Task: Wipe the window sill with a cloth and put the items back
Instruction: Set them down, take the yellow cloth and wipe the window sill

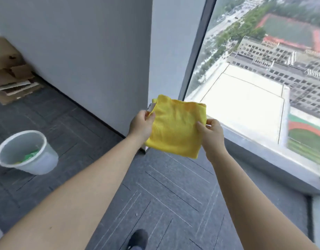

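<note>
2 hands hold 1 folded yellow cloth (175, 127) in the air in front of me, above the dark carpeted floor (155, 195). My left hand (142, 123) pinches the cloth's left edge between thumb and fingers; my right hand (212, 131) pinches its right edge, thumb lying on the near face of the fabric. Both forearms reach forward from the lower corners of the view. The cloth hangs as a rough square, slightly tilted, with its lower corner pointing down toward the floor. A small white scrap shows at the cloth's upper left edge, just beside my left fingers; I cannot tell what it is.

The window sill (263, 157), a grey ledge, runs along the base of the large window (254, 69) on the right, and the cloth is near its left end but not touching it. Buildings and sports grounds lie far below beyond the glass. A grey wall (83, 51) stands behind the cloth. At left, 1 white waste bin (27, 152) stands on the floor with green and yellow scraps inside. Flattened cardboard (11, 80) is stacked against the wall at far left. The toe of 1 dark shoe (137, 239) shows at the bottom edge.
</note>
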A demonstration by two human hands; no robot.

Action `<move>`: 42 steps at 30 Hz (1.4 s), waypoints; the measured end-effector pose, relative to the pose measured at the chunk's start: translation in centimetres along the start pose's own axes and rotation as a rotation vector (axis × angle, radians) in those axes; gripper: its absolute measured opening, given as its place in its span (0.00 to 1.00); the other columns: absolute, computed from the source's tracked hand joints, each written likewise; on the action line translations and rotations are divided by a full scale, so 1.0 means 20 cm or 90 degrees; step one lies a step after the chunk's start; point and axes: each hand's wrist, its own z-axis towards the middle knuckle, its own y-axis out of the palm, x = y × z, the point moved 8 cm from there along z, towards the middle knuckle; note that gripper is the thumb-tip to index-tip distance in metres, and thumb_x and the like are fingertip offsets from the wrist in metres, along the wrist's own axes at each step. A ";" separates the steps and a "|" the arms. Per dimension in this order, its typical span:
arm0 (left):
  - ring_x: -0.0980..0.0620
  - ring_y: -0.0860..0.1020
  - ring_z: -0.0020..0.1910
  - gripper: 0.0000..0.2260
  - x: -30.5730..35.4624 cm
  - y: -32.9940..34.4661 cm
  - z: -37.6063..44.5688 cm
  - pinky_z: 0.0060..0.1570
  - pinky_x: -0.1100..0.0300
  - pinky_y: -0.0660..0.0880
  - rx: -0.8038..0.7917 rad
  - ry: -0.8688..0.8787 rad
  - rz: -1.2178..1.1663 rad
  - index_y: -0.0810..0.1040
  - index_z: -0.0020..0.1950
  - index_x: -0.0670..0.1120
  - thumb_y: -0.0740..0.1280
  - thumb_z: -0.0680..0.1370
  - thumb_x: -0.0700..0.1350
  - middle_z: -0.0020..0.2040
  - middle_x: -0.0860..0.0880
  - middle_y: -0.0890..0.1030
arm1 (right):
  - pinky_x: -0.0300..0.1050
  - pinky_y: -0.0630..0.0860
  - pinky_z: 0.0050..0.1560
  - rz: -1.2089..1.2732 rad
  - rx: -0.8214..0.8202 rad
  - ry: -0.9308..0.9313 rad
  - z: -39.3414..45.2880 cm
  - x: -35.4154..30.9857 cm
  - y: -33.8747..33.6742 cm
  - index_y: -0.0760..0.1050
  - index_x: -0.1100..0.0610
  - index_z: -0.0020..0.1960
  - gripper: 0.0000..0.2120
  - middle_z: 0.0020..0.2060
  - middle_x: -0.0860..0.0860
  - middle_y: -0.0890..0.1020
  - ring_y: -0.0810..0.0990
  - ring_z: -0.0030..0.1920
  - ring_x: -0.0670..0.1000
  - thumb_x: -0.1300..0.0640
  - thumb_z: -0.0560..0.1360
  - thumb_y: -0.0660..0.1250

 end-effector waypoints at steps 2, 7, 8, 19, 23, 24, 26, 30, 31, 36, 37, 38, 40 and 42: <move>0.49 0.69 0.38 0.06 0.02 0.20 0.09 0.34 0.57 0.63 -0.042 -0.005 0.020 0.70 0.47 0.45 0.59 0.78 0.47 0.33 0.53 0.69 | 0.53 0.73 0.54 0.001 0.031 0.020 0.13 0.05 -0.13 0.67 0.58 0.50 0.04 0.49 0.56 0.74 0.74 0.49 0.55 0.59 0.77 0.61; 0.46 0.73 0.47 0.09 0.07 0.66 0.47 0.47 0.52 0.70 -0.142 -0.022 0.046 0.72 0.51 0.42 0.61 0.77 0.47 0.42 0.48 0.74 | 0.46 0.72 0.45 0.000 0.102 0.046 0.57 0.13 -0.33 0.67 0.58 0.50 0.04 0.48 0.56 0.74 0.74 0.48 0.54 0.60 0.77 0.61; 0.45 0.74 0.48 0.07 0.08 0.74 0.57 0.50 0.49 0.72 -0.162 -0.025 0.045 0.72 0.49 0.43 0.61 0.77 0.47 0.43 0.47 0.74 | 0.45 0.71 0.45 0.000 0.114 0.053 0.68 0.14 -0.35 0.67 0.58 0.50 0.04 0.48 0.56 0.75 0.74 0.47 0.54 0.61 0.77 0.61; 0.46 0.74 0.47 0.08 0.02 1.50 1.40 0.50 0.50 0.73 -0.263 -0.103 0.059 0.68 0.37 0.50 0.63 0.76 0.45 0.37 0.53 0.72 | 0.52 0.75 0.53 0.002 0.157 0.155 1.67 0.36 -0.48 0.69 0.58 0.49 0.04 0.47 0.55 0.76 0.76 0.48 0.54 0.61 0.75 0.63; 0.46 0.75 0.48 0.03 -0.09 1.77 1.62 0.56 0.47 0.73 -0.285 -0.132 0.072 0.70 0.44 0.47 0.63 0.76 0.45 0.39 0.53 0.73 | 0.52 0.75 0.53 0.019 0.169 0.187 1.99 0.56 -0.51 0.69 0.58 0.48 0.04 0.41 0.52 0.76 0.76 0.47 0.54 0.61 0.74 0.64; 0.46 0.75 0.48 0.04 -0.11 1.83 1.68 0.56 0.47 0.73 -0.286 -0.136 0.077 0.71 0.45 0.46 0.63 0.76 0.45 0.40 0.52 0.74 | 0.51 0.74 0.52 0.022 0.169 0.192 2.07 0.60 -0.51 0.69 0.58 0.48 0.04 0.40 0.51 0.76 0.75 0.47 0.54 0.62 0.74 0.64; 0.46 0.75 0.47 0.04 -0.18 1.97 1.82 0.55 0.48 0.74 -0.280 -0.151 0.086 0.71 0.44 0.45 0.63 0.75 0.45 0.43 0.49 0.76 | 0.52 0.74 0.51 0.026 0.162 0.202 2.27 0.71 -0.51 0.69 0.58 0.49 0.05 0.43 0.54 0.77 0.75 0.47 0.54 0.63 0.74 0.64; 0.47 0.73 0.44 0.10 -0.35 2.23 2.12 0.43 0.55 0.72 -0.262 -0.172 0.095 0.69 0.34 0.51 0.63 0.74 0.40 0.36 0.53 0.73 | 0.53 0.74 0.54 0.027 0.155 0.216 2.66 0.94 -0.50 0.69 0.57 0.50 0.07 0.47 0.55 0.76 0.75 0.48 0.53 0.67 0.74 0.61; 0.47 0.73 0.43 0.11 -0.41 2.29 2.19 0.40 0.57 0.71 -0.256 -0.173 0.100 0.68 0.34 0.51 0.63 0.74 0.39 0.35 0.53 0.72 | 0.52 0.74 0.54 0.021 0.156 0.216 2.75 0.99 -0.49 0.69 0.57 0.50 0.09 0.47 0.55 0.76 0.75 0.48 0.53 0.67 0.73 0.60; 0.47 0.73 0.44 0.04 -0.74 2.58 2.50 0.43 0.55 0.73 -0.263 -0.170 0.133 0.72 0.40 0.46 0.64 0.73 0.38 0.37 0.51 0.73 | 0.49 0.74 0.53 -0.049 0.180 0.206 3.13 1.34 -0.44 0.74 0.60 0.55 0.13 0.46 0.53 0.77 0.75 0.48 0.52 0.68 0.72 0.61; 0.46 0.73 0.45 0.04 -0.82 2.65 2.57 0.47 0.52 0.74 -0.266 -0.166 0.138 0.72 0.43 0.46 0.64 0.73 0.38 0.38 0.49 0.74 | 0.48 0.74 0.52 -0.064 0.183 0.201 3.20 1.42 -0.43 0.75 0.61 0.55 0.13 0.45 0.53 0.76 0.75 0.47 0.52 0.67 0.72 0.62; 0.46 0.74 0.45 0.04 -0.91 2.71 2.63 0.50 0.51 0.74 -0.269 -0.159 0.142 0.73 0.43 0.46 0.64 0.73 0.38 0.39 0.48 0.75 | 0.46 0.73 0.51 -0.075 0.187 0.194 3.28 1.50 -0.42 0.75 0.62 0.56 0.14 0.45 0.52 0.76 0.74 0.47 0.51 0.67 0.72 0.62; 0.46 0.74 0.45 0.05 -1.08 2.85 2.77 0.49 0.51 0.73 -0.267 -0.141 0.142 0.73 0.41 0.46 0.65 0.73 0.37 0.38 0.49 0.75 | 0.42 0.70 0.49 -0.091 0.205 0.176 3.44 1.70 -0.39 0.75 0.63 0.57 0.14 0.44 0.51 0.75 0.73 0.46 0.50 0.67 0.72 0.62; 0.45 0.74 0.45 0.04 -1.25 2.97 2.90 0.48 0.52 0.72 -0.263 -0.119 0.147 0.74 0.44 0.46 0.65 0.73 0.38 0.39 0.48 0.76 | 0.41 0.69 0.48 -0.095 0.217 0.167 3.59 1.90 -0.35 0.74 0.62 0.57 0.14 0.39 0.49 0.75 0.73 0.46 0.50 0.67 0.72 0.63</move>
